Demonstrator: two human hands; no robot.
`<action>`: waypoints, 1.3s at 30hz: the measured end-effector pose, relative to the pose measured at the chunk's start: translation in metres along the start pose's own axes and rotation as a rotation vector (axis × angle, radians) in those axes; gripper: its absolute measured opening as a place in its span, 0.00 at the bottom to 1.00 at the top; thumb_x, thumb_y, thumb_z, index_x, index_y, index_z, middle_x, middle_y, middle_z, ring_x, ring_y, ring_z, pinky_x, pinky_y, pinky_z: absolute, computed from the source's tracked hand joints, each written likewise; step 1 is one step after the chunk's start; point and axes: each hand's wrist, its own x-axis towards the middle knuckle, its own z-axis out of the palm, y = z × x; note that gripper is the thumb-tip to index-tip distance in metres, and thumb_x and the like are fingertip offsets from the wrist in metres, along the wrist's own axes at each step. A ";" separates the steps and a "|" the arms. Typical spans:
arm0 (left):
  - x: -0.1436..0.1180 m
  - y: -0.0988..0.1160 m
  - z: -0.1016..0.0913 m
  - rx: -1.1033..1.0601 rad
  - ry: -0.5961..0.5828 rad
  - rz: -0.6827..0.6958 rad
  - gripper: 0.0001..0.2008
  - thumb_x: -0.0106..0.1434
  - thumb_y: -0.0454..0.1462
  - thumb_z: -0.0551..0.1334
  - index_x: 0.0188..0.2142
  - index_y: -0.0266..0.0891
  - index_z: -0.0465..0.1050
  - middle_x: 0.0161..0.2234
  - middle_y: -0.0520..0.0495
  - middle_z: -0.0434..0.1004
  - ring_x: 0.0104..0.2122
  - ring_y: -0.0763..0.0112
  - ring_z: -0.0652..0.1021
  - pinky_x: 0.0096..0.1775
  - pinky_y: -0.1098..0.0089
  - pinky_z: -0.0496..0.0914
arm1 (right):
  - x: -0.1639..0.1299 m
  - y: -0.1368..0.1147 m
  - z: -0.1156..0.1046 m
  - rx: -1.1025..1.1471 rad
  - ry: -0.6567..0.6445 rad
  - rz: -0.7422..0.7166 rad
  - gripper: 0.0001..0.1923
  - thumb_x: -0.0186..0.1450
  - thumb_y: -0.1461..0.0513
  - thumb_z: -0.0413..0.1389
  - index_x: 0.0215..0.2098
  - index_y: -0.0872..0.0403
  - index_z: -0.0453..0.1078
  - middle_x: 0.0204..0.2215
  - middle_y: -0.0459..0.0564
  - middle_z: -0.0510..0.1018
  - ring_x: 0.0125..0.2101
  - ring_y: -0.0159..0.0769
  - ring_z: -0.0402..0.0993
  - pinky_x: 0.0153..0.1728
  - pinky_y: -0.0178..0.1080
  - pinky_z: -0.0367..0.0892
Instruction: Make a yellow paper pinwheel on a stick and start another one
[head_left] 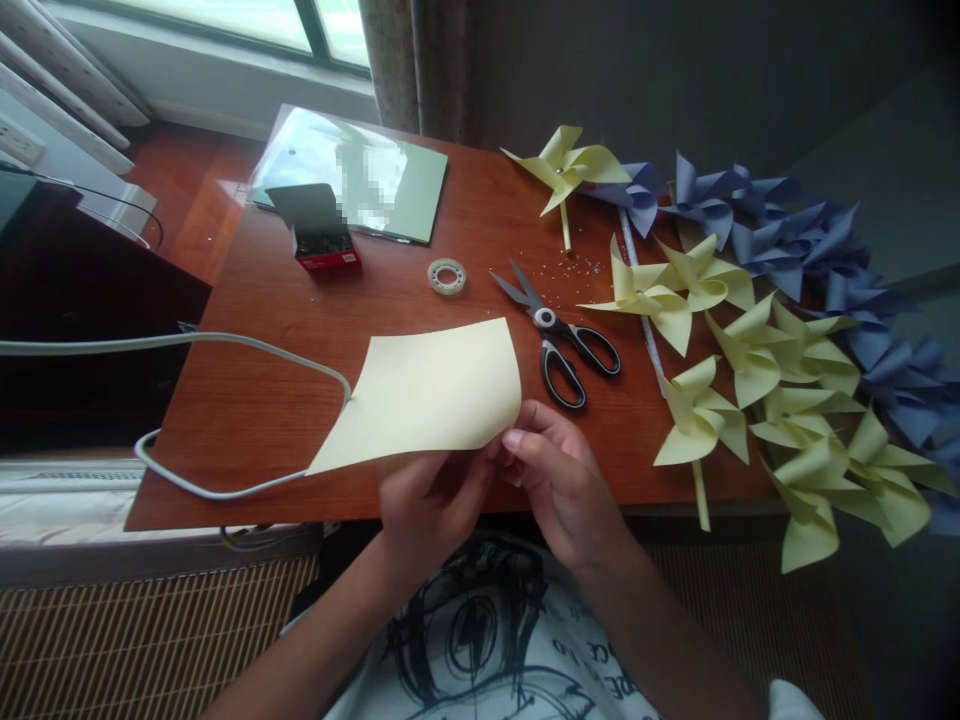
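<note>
Head view: pale yellow paper sheet (427, 392) held over the near edge of the wooden worktop (247, 400), pinched at its lower edge by left hand (424, 500) and right hand (559, 475) fingers. Black scissors (559, 340) just beside; tape roll (446, 276) behind; yellow pinwheels (757, 370) at right

You sit at a brown wooden table (247, 400) by a bright window (247, 25) that lets daylight in. A curtain (409, 60) hangs beside a dark grey wall (637, 70), and the red-brown wooden floor (187, 190) shines on your left.
</note>
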 end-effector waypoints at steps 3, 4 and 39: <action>0.003 0.007 0.000 -0.027 0.011 -0.084 0.02 0.60 0.30 0.68 0.30 0.36 0.78 0.26 0.49 0.83 0.23 0.71 0.80 0.28 0.76 0.75 | -0.001 0.001 0.001 -0.055 0.001 -0.065 0.07 0.62 0.60 0.63 0.30 0.54 0.71 0.27 0.44 0.75 0.27 0.28 0.64 0.28 0.31 0.60; 0.004 0.009 0.000 -0.047 0.008 -0.126 0.03 0.60 0.31 0.69 0.29 0.36 0.78 0.25 0.49 0.82 0.23 0.71 0.80 0.27 0.76 0.75 | -0.001 0.002 0.001 -0.075 0.001 -0.092 0.07 0.63 0.60 0.63 0.31 0.54 0.72 0.27 0.44 0.75 0.28 0.29 0.65 0.29 0.31 0.62; 0.022 0.033 0.003 -0.306 -0.031 -0.509 0.05 0.62 0.37 0.68 0.34 0.37 0.79 0.25 0.49 0.79 0.22 0.73 0.75 0.28 0.74 0.74 | 0.003 0.011 0.003 -0.210 0.068 -0.296 0.05 0.65 0.58 0.63 0.34 0.49 0.73 0.26 0.43 0.80 0.25 0.34 0.76 0.30 0.37 0.75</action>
